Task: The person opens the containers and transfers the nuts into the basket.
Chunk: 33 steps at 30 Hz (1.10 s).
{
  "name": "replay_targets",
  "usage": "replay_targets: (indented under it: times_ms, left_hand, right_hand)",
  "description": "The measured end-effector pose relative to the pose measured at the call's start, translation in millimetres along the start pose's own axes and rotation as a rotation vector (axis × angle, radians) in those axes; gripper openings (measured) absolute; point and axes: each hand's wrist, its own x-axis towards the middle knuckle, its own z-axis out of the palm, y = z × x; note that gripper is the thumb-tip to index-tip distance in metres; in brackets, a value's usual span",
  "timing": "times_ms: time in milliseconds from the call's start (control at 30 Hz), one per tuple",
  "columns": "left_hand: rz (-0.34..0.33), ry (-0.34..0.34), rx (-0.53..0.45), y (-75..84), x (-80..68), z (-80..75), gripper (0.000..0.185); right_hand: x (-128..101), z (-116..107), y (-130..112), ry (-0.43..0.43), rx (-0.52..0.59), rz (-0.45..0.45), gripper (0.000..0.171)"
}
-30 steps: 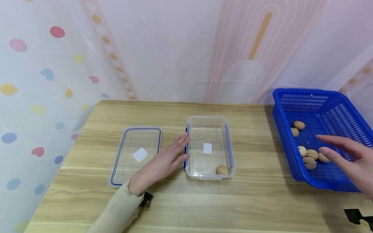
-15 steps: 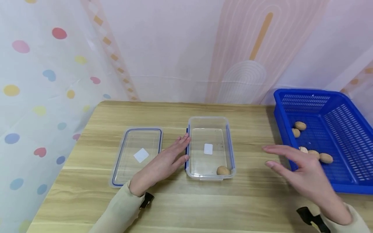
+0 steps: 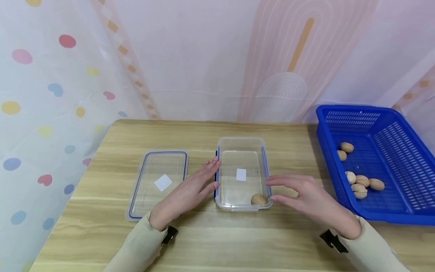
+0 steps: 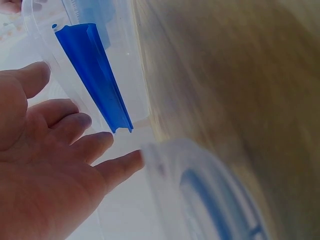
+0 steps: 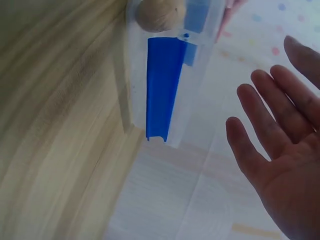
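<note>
A clear plastic food container (image 3: 242,142) with blue side clips stands lidless in the middle of the table. One walnut (image 3: 258,199) lies in its front right corner. My left hand (image 3: 188,189) rests its straight fingertips at the container's left side, beside the blue clip (image 4: 95,75). At the right side, my right hand (image 3: 306,194) has its fingertips right by the rim, fingers extended and holding nothing. In the right wrist view, that hand's palm shows bare next to the right blue clip (image 5: 162,90).
The clear lid (image 3: 144,185) with a blue seal lies on the table (image 3: 238,241), left of the container and partly under my left forearm's line. A blue plastic basket (image 3: 327,151) at the right holds several walnuts (image 3: 362,181). A patterned curtain (image 3: 204,64) hangs behind.
My right hand has moved left from over the blue basket to the container's right side. My left hand has stayed at the left side.
</note>
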Motion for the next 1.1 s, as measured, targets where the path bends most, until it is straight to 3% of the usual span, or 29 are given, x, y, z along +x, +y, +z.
replay_targets:
  times_ms: [200, 567, 1100]
  left_hand:
    - [0.003, 0.006, -0.002, -1.6, 1.0, 0.5, 0.061]
    - [0.006, 0.011, -0.012, -3.9, 0.6, 1.2, 0.062]
    - [-0.002, 0.002, -0.012, -3.4, -1.0, 0.6, 0.062]
  right_hand:
    - [21.0, 6.8, 7.4, -0.145, -0.036, -0.059, 0.035]
    - [48.9, 10.7, 12.9, -0.455, -0.077, 0.013, 0.040]
    - [68.1, 20.9, 8.1, -0.653, -0.090, 0.151, 0.038]
